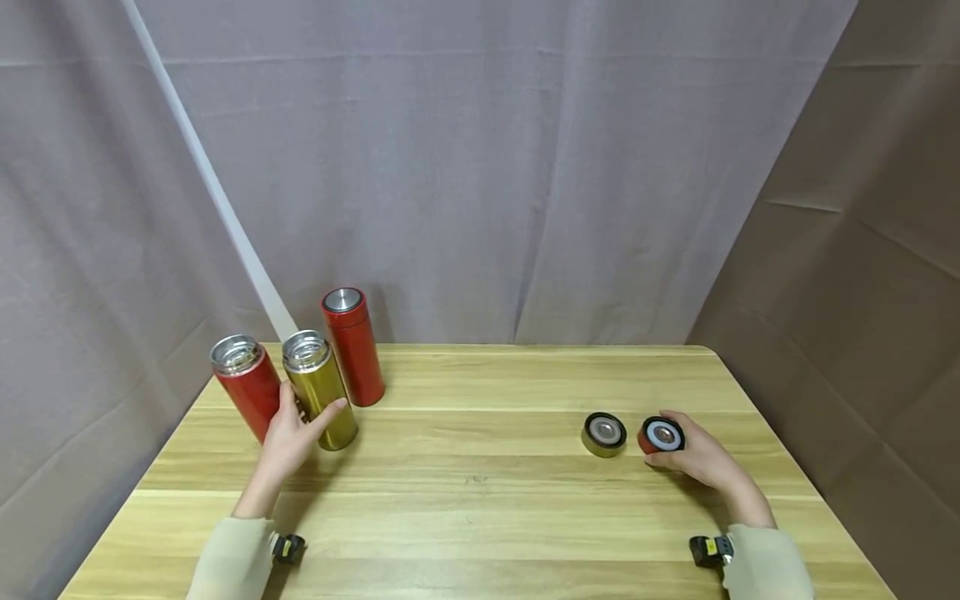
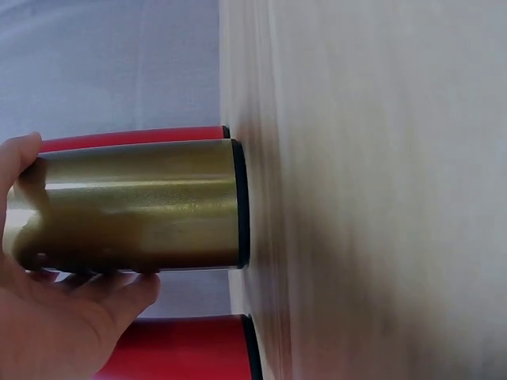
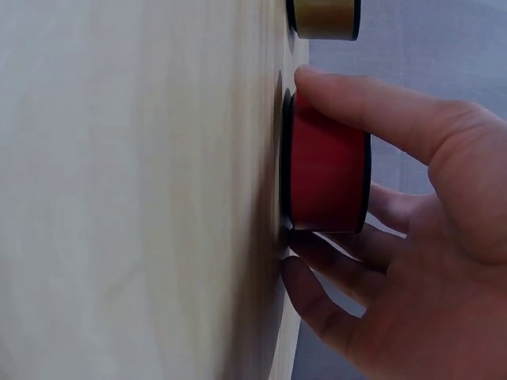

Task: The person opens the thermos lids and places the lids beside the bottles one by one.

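Observation:
My left hand (image 1: 288, 435) grips a gold thermos flask (image 1: 321, 398), thumb on its right side and fingers on its left. This flask is lidless, with a steel rim on top; its dark base meets the tabletop in the left wrist view. Close on the left is a lidless red thermos flask (image 1: 251, 390), partly behind the hand. On the table's right side my right hand (image 1: 705, 457) holds a red lid (image 3: 329, 170) between thumb and fingers. The lid lies with its pale inner side up. Beside it sits a gold lid (image 1: 603, 435), also inner side up.
A red thermos flask with its lid on (image 1: 356, 348) stands upright behind the gold one, near the table's back edge. Grey curtains (image 1: 480, 183) hang behind the wooden table (image 1: 472, 517), and a brown cloth (image 1: 862, 275) hangs at the right.

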Available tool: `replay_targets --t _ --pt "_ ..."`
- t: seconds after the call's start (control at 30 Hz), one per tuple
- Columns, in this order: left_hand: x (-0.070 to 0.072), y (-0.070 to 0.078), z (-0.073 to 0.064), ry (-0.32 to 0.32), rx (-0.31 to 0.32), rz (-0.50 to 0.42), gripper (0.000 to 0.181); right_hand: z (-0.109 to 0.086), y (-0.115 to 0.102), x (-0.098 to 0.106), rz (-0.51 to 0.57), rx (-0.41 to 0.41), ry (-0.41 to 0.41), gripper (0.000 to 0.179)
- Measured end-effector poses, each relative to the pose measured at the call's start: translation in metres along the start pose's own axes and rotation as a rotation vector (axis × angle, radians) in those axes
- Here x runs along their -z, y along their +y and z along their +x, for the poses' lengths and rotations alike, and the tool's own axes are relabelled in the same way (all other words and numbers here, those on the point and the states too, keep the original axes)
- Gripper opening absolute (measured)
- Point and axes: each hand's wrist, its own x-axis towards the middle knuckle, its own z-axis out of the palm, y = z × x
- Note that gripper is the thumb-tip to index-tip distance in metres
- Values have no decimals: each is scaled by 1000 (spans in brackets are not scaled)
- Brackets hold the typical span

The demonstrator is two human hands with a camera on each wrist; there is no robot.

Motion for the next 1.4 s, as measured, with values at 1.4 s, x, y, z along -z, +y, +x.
replay_targets --t 1.4 --pt "-5 102 -15 56 -464 -157 81 -1 -32 14 16 92 195 97"
